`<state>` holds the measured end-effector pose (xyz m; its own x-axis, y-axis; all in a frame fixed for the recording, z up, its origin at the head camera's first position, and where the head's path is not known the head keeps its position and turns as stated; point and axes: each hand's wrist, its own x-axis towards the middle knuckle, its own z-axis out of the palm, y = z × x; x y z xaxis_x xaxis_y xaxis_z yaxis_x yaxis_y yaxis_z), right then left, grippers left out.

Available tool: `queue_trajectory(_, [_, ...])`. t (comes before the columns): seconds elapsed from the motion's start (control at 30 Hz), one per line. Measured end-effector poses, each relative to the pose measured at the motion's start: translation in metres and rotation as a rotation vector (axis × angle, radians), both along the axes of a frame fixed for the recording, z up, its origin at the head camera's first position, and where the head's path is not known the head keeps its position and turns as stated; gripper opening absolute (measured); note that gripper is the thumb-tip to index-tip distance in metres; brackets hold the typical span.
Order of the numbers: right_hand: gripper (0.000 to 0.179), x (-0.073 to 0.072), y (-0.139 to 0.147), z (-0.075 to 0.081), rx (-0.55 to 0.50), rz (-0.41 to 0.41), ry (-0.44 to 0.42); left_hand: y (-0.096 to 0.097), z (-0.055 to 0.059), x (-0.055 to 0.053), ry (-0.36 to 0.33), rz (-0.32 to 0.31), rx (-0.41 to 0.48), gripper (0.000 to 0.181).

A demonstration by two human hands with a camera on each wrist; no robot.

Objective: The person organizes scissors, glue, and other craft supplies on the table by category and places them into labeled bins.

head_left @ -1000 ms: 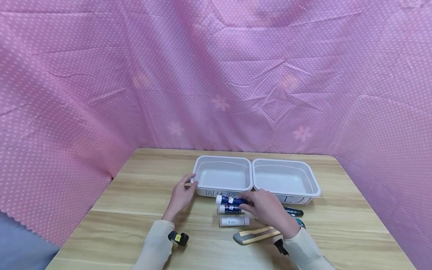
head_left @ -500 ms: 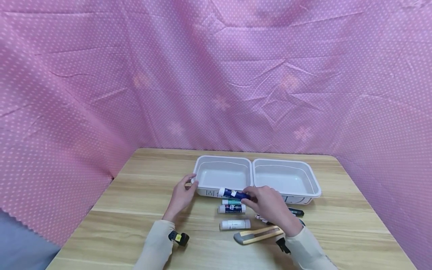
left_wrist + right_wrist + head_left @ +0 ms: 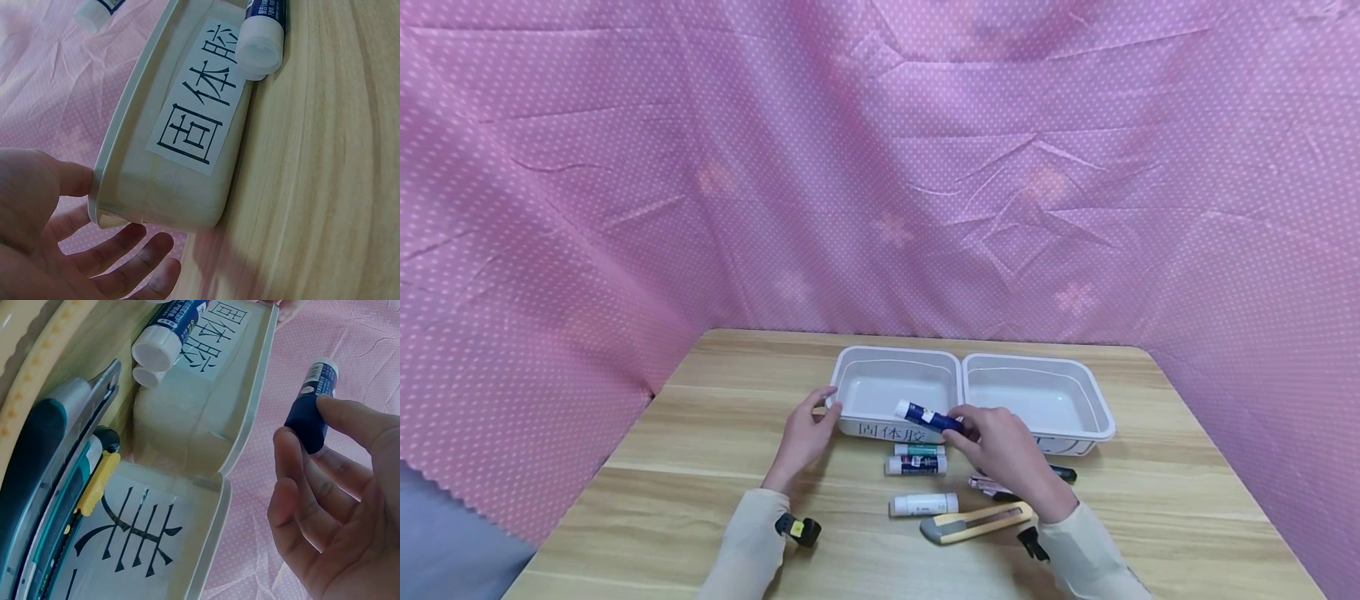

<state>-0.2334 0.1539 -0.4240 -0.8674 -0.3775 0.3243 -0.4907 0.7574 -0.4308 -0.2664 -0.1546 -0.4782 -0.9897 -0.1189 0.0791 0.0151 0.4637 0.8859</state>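
Tabletop [image 3: 662,467], held glue stick [image 3: 931,417] slanted, cap [image 3: 902,408] leftward

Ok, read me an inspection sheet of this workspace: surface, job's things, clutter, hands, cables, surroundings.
Surface: wood-grain table.
Job's things: left tray and right tray side by side; blue glue stick held up at the left tray's near edge; green-labelled stick, second blue glue stick and white stick lying in front; yellow cutter and other cutters farther right.
Clutter: nothing seen beyond these.
Hands: left hand touches the left tray's corner; right hand pinches the blue glue stick.
Cables: nothing seen.
Surroundings: pink dotted cloth behind and at both sides.
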Motion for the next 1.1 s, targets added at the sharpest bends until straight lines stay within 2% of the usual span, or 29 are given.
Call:
queue_trajectory(0.63, [0.020,-0.003,0.006,-0.004,-0.083,-0.039,-0.038,0.003,0.001,0.007,-0.001,0.008,-0.011,0.044])
queue_trajectory(1.1, [0.014,-0.010,0.012,-0.008,-0.081,-0.060,0.023,0.002,0.001,0.007,-0.012,0.010,-0.011,0.044])
